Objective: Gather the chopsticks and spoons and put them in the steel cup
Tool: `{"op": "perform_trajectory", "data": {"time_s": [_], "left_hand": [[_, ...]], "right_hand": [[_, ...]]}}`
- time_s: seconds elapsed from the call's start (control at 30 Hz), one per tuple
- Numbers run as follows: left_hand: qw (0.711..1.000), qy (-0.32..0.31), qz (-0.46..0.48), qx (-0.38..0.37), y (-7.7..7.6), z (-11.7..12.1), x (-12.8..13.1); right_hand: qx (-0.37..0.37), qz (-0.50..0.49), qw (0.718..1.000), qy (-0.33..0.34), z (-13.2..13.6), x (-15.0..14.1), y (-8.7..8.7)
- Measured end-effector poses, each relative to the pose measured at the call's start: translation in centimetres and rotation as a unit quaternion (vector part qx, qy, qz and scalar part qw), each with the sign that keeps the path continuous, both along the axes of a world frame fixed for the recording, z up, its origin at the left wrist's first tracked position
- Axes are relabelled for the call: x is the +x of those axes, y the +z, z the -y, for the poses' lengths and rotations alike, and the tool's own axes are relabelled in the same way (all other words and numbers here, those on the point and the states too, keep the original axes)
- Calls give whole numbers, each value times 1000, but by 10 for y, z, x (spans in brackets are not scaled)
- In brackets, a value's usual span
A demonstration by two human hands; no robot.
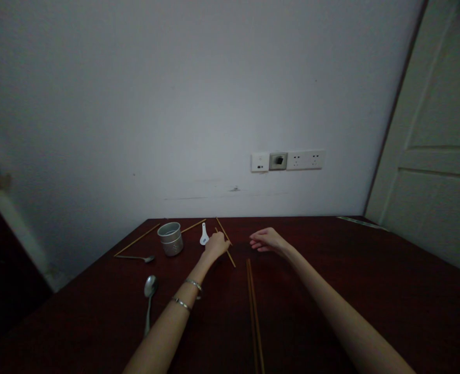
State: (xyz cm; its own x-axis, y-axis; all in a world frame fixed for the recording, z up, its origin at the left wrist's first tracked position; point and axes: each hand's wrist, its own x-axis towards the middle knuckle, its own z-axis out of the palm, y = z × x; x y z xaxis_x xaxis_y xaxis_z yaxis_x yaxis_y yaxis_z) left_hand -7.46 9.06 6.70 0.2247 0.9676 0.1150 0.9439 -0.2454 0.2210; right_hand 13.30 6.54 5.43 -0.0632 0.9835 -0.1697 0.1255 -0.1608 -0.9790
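Observation:
My left hand [216,245] reaches far across the dark red table [331,291], fingers closed around a thin wooden chopstick [230,254] that lies slanted under it. A second chopstick [224,230] crosses just behind. My right hand [266,240] rests beside it on the table, fingers slightly curled, holding nothing. A small white spoon [204,235] lies just left of my left hand. A metal cup [171,238] stands further left. A pair of dark chopsticks [253,311] lies lengthwise between my forearms.
A large metal spoon [149,296] and a smaller one [138,257] lie at the left. More wooden chopsticks [136,240] lie near the far edge. A wall with sockets [288,161] stands behind the table, a door [436,156] at the right.

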Motion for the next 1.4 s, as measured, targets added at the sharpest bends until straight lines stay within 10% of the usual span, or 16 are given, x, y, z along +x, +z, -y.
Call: {"op": "perform_trajectory", "data": {"time_s": [0.6, 1.07, 1.4], "left_hand": [[998, 70, -4, -7, -33, -33, -7], [997, 73, -16, -19, -35, -31, -3], [998, 54, 30, 8, -42, -37, -7]], "right_hand": [[134, 319, 936, -61, -108, -89, -10], [113, 434, 891, -66, -115, -121, -20], [82, 376, 916, -115, -117, -120, -20]]}}
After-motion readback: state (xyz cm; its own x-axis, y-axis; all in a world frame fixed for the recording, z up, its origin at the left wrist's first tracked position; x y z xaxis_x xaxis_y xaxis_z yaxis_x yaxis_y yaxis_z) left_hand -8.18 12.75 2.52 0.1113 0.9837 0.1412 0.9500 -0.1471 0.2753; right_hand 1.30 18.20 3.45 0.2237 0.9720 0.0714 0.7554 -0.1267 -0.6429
